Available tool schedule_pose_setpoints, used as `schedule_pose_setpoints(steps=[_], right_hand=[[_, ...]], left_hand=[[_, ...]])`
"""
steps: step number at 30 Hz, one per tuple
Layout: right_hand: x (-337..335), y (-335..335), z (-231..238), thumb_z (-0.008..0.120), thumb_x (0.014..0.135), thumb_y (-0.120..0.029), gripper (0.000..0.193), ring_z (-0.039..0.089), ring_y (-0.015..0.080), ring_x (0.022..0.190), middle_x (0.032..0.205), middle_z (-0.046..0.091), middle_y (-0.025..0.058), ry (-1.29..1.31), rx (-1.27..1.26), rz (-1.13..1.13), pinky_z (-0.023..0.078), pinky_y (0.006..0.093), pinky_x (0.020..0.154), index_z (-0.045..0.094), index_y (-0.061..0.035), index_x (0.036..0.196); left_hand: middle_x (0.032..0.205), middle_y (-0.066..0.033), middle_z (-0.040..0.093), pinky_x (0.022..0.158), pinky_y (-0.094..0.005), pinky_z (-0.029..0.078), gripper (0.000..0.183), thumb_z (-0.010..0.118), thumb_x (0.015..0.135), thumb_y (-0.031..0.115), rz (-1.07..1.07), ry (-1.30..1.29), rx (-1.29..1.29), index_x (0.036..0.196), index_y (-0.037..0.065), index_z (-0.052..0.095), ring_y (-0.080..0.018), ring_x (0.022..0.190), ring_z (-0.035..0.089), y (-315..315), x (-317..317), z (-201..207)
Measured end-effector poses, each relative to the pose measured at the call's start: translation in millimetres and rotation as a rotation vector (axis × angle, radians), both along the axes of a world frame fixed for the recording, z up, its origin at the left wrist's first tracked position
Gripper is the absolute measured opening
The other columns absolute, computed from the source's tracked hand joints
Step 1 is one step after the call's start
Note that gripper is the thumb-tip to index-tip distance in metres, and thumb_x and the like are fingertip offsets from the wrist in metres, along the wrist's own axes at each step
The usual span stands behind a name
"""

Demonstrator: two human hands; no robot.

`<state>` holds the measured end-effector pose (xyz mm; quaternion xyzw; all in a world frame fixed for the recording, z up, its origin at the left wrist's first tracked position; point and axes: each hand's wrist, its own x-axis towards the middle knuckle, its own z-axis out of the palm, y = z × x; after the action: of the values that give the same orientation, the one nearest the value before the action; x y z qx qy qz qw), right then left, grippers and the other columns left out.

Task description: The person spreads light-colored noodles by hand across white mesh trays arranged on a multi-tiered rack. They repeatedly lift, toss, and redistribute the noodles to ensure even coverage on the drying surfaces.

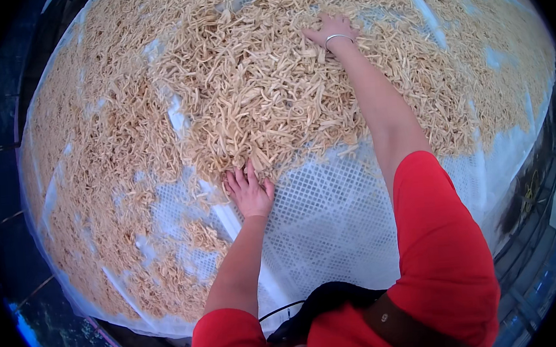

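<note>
A thick layer of pale tan dried strips (pixel 266 90), thin and curled, lies over white mesh trays (pixel 332 215). My left hand (pixel 249 191) rests at the near edge of the heap, its fingers spread and touching the strips. Farther off to the right, my right arm reaches across the heap. My right hand (pixel 334 31), with a silver bangle at its wrist, lies palm down on the strips, fingers apart. Some fingertips are partly sunk among the strips. Neither hand visibly grips anything.
White tray rims (pixel 226 219) divide the surface. Thinner layers of strips (pixel 117 185) spread to the left and right. Bare mesh shows just in front of my body. Dark framework and pipes (pixel 535 252) stand beyond the right edge; dark floor (pixel 12 237) lies at the left.
</note>
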<state>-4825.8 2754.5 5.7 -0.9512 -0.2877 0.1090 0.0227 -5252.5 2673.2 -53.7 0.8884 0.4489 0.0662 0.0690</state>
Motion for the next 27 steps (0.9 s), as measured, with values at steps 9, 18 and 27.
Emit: schedule_pose_setpoints(steps=[9, 18, 27], right_hand=[[-94.8, -28.7, 26.1, 0.057, 0.081, -0.055, 0.070, 0.042, 0.0347, 0.124, 0.133, 0.044, 0.0192, 0.806, 0.370, 0.607, 0.037, 0.0416, 0.101, 0.042, -0.0121, 0.135], [-127.1, 16.6, -29.9, 0.053, 0.079, -0.064, 0.079, 0.059, 0.0350, 0.101, 0.111, 0.061, 0.0240, 0.519, 0.133, 0.540, 0.044, 0.0391, 0.088, 0.053, 0.0031, 0.122], [-222.4, -89.2, 11.8, 0.063, 0.072, -0.061, 0.084, 0.060, 0.0336, 0.105, 0.110, 0.062, 0.0247, 0.951, 0.245, 0.378, 0.044, 0.0365, 0.091, 0.056, 0.0103, 0.114]], left_hand=[[0.136, -0.0155, 0.033, 0.108, -0.0580, 0.017, 0.068, 0.057, 0.076, 0.035, 0.060, -0.022, -0.054, 0.139, 0.016, 0.037, -0.0434, 0.129, 0.024, -4.8, -10.4, 3.3], [0.138, -0.0182, 0.032, 0.110, -0.0553, 0.016, 0.069, 0.057, 0.078, 0.036, 0.044, -0.077, -0.150, 0.140, 0.016, 0.035, -0.0438, 0.133, 0.020, -3.2, -9.4, 9.1], [0.139, -0.0170, 0.031, 0.112, -0.0540, 0.015, 0.070, 0.060, 0.072, 0.038, 0.030, -0.177, -0.182, 0.133, 0.010, 0.042, -0.0434, 0.134, 0.018, -2.3, -12.5, 4.4]])
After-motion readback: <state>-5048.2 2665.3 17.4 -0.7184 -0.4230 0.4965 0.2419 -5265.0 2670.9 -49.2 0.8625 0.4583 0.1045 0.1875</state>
